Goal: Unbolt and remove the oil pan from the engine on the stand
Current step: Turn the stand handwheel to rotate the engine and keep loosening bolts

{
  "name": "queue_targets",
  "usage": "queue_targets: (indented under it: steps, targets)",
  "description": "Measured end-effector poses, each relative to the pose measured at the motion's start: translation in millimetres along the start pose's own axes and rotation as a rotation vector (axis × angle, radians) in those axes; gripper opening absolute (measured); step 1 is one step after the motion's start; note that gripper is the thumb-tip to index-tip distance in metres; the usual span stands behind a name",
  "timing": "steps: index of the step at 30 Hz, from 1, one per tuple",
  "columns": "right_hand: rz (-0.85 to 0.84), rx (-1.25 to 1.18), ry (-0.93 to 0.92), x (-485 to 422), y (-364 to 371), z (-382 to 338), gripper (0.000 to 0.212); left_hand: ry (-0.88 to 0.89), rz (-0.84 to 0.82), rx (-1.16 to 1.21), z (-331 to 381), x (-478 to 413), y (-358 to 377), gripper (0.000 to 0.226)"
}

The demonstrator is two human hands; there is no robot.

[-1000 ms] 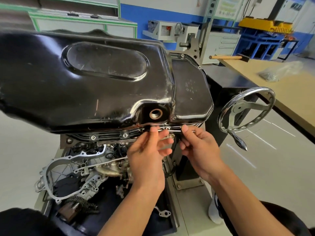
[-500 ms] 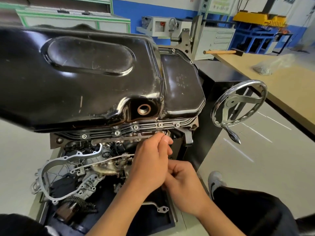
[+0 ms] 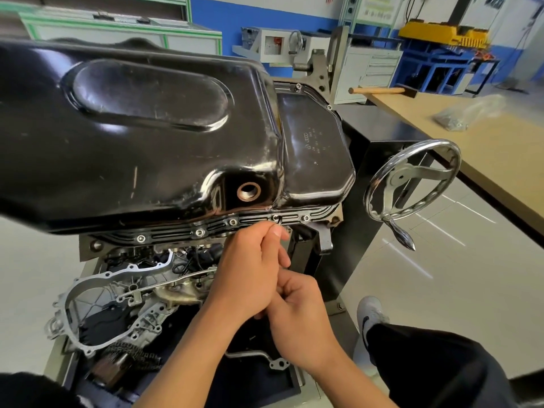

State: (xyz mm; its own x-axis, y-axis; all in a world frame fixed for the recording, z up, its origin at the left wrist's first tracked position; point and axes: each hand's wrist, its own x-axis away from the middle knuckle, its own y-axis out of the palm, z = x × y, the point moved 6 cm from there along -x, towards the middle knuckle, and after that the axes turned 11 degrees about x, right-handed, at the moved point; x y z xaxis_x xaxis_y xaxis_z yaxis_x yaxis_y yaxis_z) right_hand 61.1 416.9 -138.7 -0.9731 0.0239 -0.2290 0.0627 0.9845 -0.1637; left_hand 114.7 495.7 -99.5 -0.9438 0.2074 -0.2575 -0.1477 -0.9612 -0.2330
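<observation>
The black oil pan [image 3: 147,136] sits on top of the upturned engine [image 3: 123,293] on the stand, its drain hole [image 3: 248,192] facing me. Several bolts [image 3: 199,232] line the near flange. My left hand [image 3: 250,272] pinches a thin dark hex key [image 3: 278,220] whose tip sits at a flange bolt [image 3: 275,217] right of the drain hole. My right hand [image 3: 297,316] curls just below the left, against its heel; what it holds is hidden.
The stand's chrome handwheel [image 3: 412,184] with its crank knob sticks out at the right. A wooden bench [image 3: 485,148] behind it carries a mallet [image 3: 379,90] and a plastic bag [image 3: 468,113]. A tray [image 3: 259,378] with loose parts lies below the engine. My shoe [image 3: 369,315] stands on the floor.
Both hands dropped from the flange edge, the right one sinking below the left. The left hand then rose a little and set the key's tip on a flange bolt.
</observation>
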Motion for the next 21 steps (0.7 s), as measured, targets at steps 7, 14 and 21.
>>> queue_targets:
  steps: [7, 14, 21]
  targets:
    - [-0.005, -0.01, 0.02, 4.8, 4.9, 4.7, 0.046, -0.023, 0.028, -0.006, -0.3, 0.4, 1.6, 0.029]
    - [-0.046, -0.047, 0.03, 4.3, -7.6, 18.0, 0.041, -0.007, 0.05, 0.0, 0.7, 0.9, 9.9, 0.032]
    - [-0.178, -0.174, 0.08, -3.2, -10.8, 40.4, 0.044, -0.028, 0.033, 0.075, -2.3, 2.0, 10.5, 0.031]
